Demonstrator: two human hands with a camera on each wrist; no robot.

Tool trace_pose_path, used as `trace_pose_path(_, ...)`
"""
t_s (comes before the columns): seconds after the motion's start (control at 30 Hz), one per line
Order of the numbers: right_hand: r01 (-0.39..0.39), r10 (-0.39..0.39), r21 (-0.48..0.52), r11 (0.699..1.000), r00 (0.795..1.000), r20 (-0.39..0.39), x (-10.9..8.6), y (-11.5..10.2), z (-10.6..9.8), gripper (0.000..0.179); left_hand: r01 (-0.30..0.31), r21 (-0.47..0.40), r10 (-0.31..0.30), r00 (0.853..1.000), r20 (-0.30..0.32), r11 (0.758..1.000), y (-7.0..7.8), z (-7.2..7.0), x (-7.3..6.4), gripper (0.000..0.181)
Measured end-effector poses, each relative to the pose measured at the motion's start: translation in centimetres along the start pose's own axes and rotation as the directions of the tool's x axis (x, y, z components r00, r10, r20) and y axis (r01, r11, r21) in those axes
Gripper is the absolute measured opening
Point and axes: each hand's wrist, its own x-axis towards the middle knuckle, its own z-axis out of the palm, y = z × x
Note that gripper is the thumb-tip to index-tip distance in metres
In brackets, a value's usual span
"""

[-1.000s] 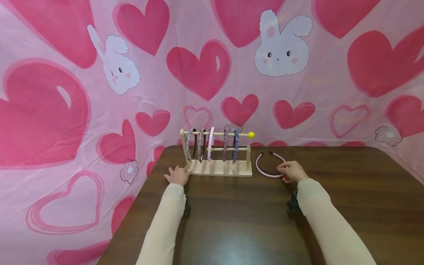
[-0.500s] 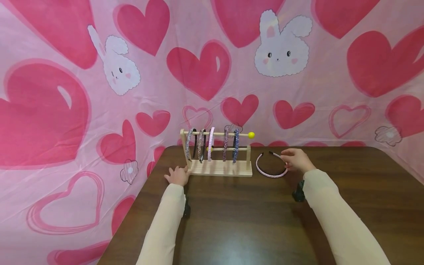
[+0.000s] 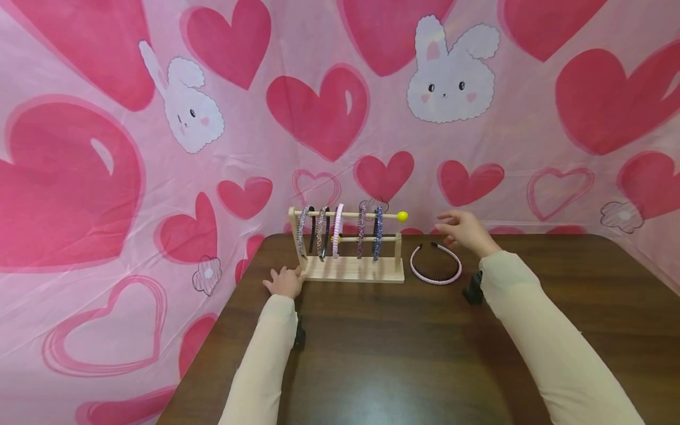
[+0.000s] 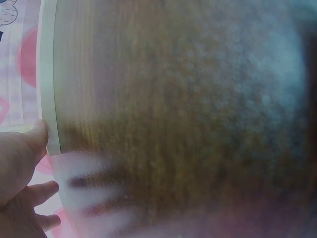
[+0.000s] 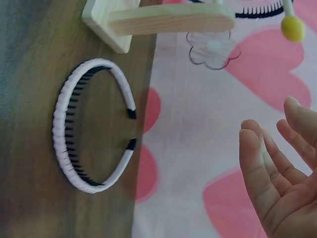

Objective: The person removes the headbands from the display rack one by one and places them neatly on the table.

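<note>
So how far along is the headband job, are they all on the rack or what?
Five headbands already hang on the wooden rack. In hand: nothing. The right hand hovers open above the table, holding nothing, while the left hand rests against the rack's base. Left: one pink headband lies flat on the table beside the rack, not yet hung. That looks like the last one.

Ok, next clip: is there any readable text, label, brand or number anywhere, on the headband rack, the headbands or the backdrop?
None: no words, numbers or brand marks can be read in any view.
The wooden headband rack is plain.
The pink headband lying on the table bears no tag.
The backdrop shows only hearts, bunnies and flower outlines.
The left wrist view is too blurred to reveal any print.
</note>
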Motion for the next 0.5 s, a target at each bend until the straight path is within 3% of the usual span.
trace_pose_path(0.5,0.043,-0.045,-0.056,0.998,0.998,-0.032,1.3,-4.1,0.5,0.046,0.012,0.005,-0.012,1.000,0.017,1.000,-0.2,0.3,0.4,0.045)
